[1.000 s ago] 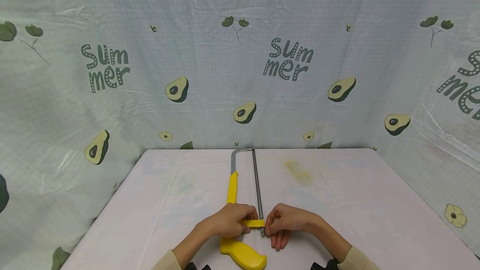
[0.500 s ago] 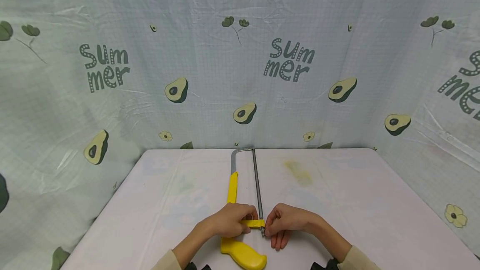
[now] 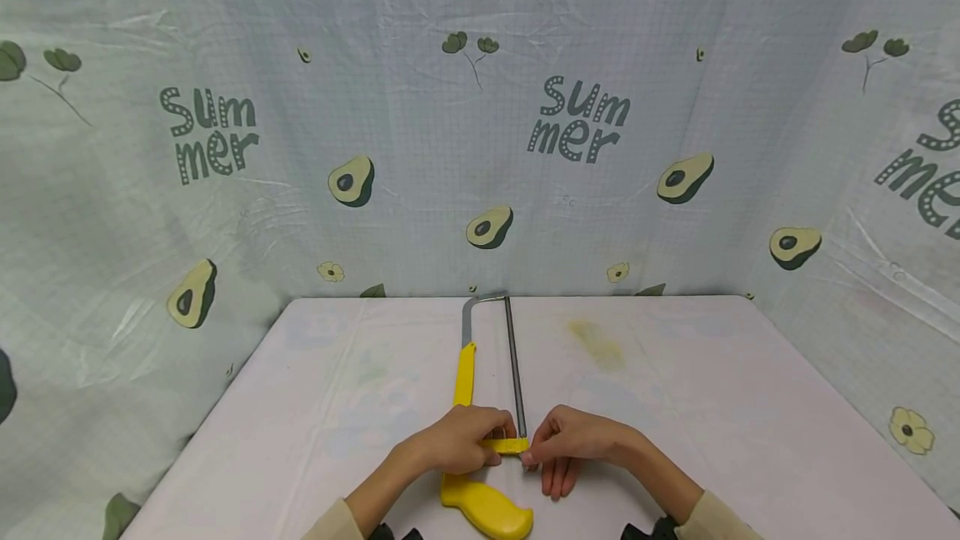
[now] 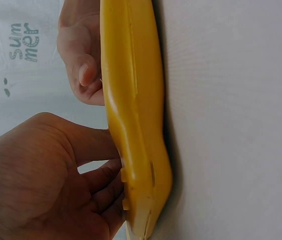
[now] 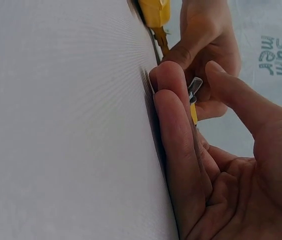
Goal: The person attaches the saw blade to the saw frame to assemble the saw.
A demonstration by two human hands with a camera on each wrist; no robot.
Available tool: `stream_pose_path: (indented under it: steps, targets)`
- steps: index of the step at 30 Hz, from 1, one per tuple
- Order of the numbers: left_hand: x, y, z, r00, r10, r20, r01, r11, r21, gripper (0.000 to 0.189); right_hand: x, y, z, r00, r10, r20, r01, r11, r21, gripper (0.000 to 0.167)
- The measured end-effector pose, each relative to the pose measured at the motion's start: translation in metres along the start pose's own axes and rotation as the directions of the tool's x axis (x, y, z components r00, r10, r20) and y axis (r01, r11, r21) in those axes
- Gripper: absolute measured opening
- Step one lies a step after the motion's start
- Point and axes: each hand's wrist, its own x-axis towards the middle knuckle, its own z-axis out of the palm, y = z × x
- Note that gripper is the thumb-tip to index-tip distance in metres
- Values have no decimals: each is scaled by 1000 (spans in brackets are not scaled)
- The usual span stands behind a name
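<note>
A hacksaw [image 3: 464, 377] with a yellow frame and handle [image 3: 489, 510] lies on the table, its blade [image 3: 514, 365] on the right side pointing away from me. My left hand [image 3: 463, 438] grips the yellow crosspiece at the near end of the frame. At the blade's near end, a metal wing nut [image 5: 195, 86] sits between the thumb and fingers of my right hand [image 3: 572, 440]. The lower fingers [image 5: 176, 125] of that hand lie along the tabletop. In the left wrist view the yellow handle hides part of the left fingers.
The table [image 3: 697, 407] has a pale cover with a yellowish stain right of the blade. Behind and at both sides hangs a light curtain [image 3: 420, 123] printed with avocados and lettering.
My right thumb and fingertips have shifted slightly left, now covering the wing nut in the head view. The left hand and the hacksaw stay put.
</note>
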Motion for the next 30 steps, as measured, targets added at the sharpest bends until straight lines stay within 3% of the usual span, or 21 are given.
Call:
stream_pose_path:
  steps: [15, 22, 30]
  targets:
    - [1, 0, 1, 1000, 3, -3, -3, 1000, -11, 23, 1, 2, 2, 999, 14, -47, -15, 1000, -19, 31]
    - [1, 1, 1, 1000, -22, 2, 22, 999, -26, 24, 1, 2, 2, 999, 19, -40, -20, 1000, -20, 31]
    - [0, 2, 0, 1000, -9, 1, 9, 1000, -9, 23, 1, 1, 1, 1000, -5, -12, 5, 1000, -6, 30]
